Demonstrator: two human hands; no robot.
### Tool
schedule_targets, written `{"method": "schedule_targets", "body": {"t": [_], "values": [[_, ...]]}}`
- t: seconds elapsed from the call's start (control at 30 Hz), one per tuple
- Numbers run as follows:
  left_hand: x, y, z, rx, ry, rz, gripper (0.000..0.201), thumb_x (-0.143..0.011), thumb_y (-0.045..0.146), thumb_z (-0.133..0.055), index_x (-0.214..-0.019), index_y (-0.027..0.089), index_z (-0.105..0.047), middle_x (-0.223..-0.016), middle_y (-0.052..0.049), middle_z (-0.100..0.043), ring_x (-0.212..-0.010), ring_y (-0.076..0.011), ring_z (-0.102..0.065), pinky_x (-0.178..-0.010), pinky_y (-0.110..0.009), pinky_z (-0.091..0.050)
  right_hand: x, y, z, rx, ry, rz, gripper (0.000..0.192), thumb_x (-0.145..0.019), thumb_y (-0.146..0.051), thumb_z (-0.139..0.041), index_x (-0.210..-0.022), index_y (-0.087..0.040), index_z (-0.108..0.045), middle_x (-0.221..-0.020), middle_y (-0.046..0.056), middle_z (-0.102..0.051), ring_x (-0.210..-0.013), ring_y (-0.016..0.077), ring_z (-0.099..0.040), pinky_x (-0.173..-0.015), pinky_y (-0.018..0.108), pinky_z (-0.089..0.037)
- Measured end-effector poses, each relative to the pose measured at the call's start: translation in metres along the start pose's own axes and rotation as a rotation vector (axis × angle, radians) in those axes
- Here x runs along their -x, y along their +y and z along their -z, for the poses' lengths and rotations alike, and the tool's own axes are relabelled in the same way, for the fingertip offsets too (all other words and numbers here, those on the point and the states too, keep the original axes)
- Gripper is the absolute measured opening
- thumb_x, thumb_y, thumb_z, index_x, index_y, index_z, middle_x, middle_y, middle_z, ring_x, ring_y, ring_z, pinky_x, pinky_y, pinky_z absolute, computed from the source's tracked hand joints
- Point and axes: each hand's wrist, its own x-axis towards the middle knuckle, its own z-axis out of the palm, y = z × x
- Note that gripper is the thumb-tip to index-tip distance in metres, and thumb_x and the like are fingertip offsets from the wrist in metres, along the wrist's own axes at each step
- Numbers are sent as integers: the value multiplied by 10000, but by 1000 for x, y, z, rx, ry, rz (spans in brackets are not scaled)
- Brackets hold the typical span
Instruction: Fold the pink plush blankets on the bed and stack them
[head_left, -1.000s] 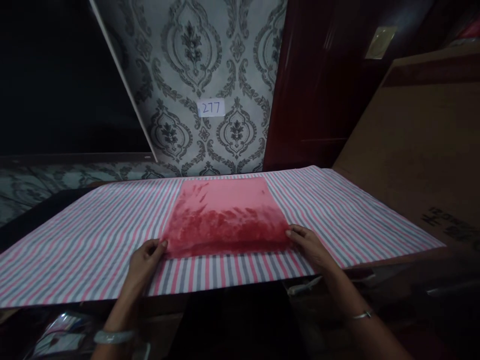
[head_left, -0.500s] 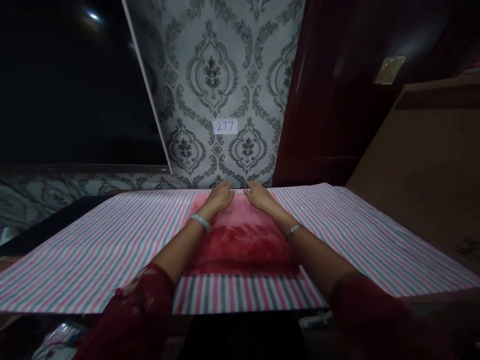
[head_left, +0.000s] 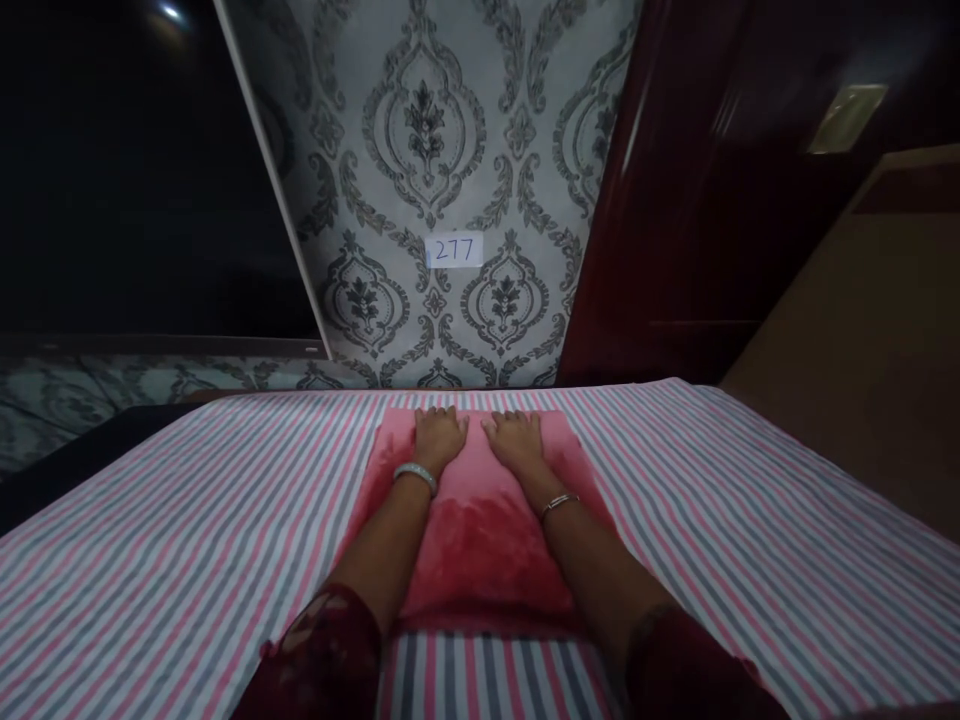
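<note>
A folded pink-red cloth [head_left: 480, 540] lies flat in the middle of a striped pink, grey and white sheet [head_left: 187, 520] spread over the table. My left hand [head_left: 439, 437] and my right hand [head_left: 516, 438] rest palm down, side by side, on the far part of the cloth, fingers spread toward its far edge. Both forearms stretch across the cloth and hide some of it. Each wrist wears a bangle. Neither hand holds anything.
A patterned grey wall carries a small white label reading 277 [head_left: 454, 250]. A dark screen [head_left: 127, 170] stands at the left, a dark red door [head_left: 720, 200] at the right, and a brown board [head_left: 862, 360] leans at the far right.
My hands left the cloth's near corners, reached to its far edge, and now lie flat slightly nearer on it. The camera has leaned forward over the table.
</note>
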Motion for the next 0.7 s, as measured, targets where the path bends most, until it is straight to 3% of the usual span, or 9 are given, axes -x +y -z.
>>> {"method": "schedule_targets", "body": {"t": [0.4, 0.5, 0.6, 0.7], "values": [[-1, -5, -2, 17, 47, 22, 478, -990, 417, -344, -1180, 127, -674, -1179, -184, -697, -1202, -317, -567, -1103, -519, -262, -4, 4, -3, -71, -3, 8, 503, -1038, -448, -278, -1298, -180, -616, -1301, 152, -641, -1244, 296, -514, -1100, 498, -221], [-1, -16, 1, -2, 65, 78, 500, -984, 404, -320, -1185, 124, -682, -1190, -198, -692, -1235, -339, -541, -1133, -593, -195, -3, 12, 4, -75, -11, 2, 491, -1039, -431, -279, -1289, -183, -621, -1308, 146, -638, -1254, 281, -507, -1114, 492, -214], [-1, -35, 6, 19, 5, 182, 511, -980, 401, -293, -1199, 152, -682, -1258, -184, -670, -1294, -361, -491, -1130, -665, -156, -2, 34, 11, -70, -21, -68, 490, -1031, -437, -289, -1231, -182, -656, -1299, 151, -638, -1267, 313, -490, -1111, 551, -215], [-1, -53, 11, 94, -83, 279, 546, -975, 441, -268, -1243, 176, -664, -1350, -165, -622, -1281, -387, -497, -1071, -669, -282, -2, 56, 13, -89, -53, -171, 519, -1026, -452, -259, -1271, -194, -637, -1358, 153, -593, -1237, 337, -519, -1036, 561, -338]]}}
